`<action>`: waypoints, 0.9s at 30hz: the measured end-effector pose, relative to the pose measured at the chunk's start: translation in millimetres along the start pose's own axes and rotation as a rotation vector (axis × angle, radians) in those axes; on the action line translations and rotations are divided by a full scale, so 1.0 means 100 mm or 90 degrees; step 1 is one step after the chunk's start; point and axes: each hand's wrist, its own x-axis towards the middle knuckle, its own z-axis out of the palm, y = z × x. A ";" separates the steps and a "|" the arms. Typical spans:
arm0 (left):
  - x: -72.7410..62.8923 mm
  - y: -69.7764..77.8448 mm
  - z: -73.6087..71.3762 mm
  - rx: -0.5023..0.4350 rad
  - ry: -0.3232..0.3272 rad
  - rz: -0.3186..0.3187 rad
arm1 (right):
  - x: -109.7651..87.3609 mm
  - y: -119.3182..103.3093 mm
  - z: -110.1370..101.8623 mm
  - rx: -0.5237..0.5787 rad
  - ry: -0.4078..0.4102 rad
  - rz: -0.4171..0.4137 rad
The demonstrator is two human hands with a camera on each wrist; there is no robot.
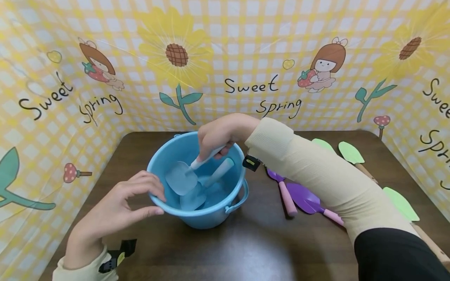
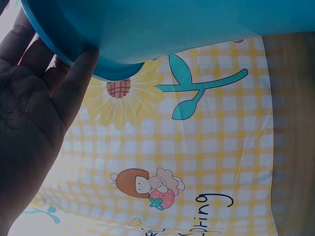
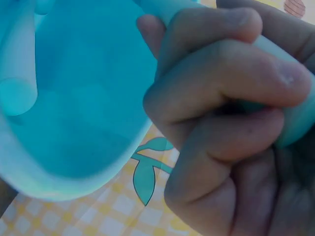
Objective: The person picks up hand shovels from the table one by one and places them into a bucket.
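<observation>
A light blue bucket point(image 1: 207, 220) stands on the table, its handle hanging at the right side. My left hand point(image 1: 130, 199) grips the left of its rim, fingers over the edge and thumb on the outer side; the left wrist view shows the thumb against the bucket point(image 2: 197, 29). Over the bucket's mouth, my right hand point(image 1: 223, 134) holds a pale blue toy shovel point(image 1: 181, 177) by its whitish handle, blade down inside. In the right wrist view, the fingers point(image 3: 221, 113) curl round that handle. A second blue toy shovel point(image 1: 193, 197) lies in the bucket, its handle leaning right.
Right of the bucket, a small purple shovel point(image 1: 288, 199) and a larger purple one point(image 1: 304, 198) with pink handles lie on the brown table point(image 1: 253, 249). Green shovels with wooden handles, one at the back point(image 1: 351, 152), lie farther right, partly behind my right arm. A checked cloth point(image 1: 239, 47) surrounds the table.
</observation>
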 end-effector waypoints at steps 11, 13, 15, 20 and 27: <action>-0.02 0.02 0.01 0.009 0.005 0.006 | 0.24 -0.23 0.08 -0.059 -0.038 0.094; -0.03 0.02 0.02 0.012 0.002 -0.009 | 0.29 -0.24 0.10 -0.065 -0.045 0.102; -0.04 0.01 0.03 0.013 0.001 -0.013 | 0.34 -0.23 0.11 -0.067 -0.050 0.112; -0.05 0.00 0.04 0.006 0.002 -0.018 | 0.42 -0.21 0.12 -0.060 -0.053 0.129; -0.02 0.01 0.03 0.013 0.001 -0.011 | 0.48 -0.19 0.13 -0.055 -0.054 0.145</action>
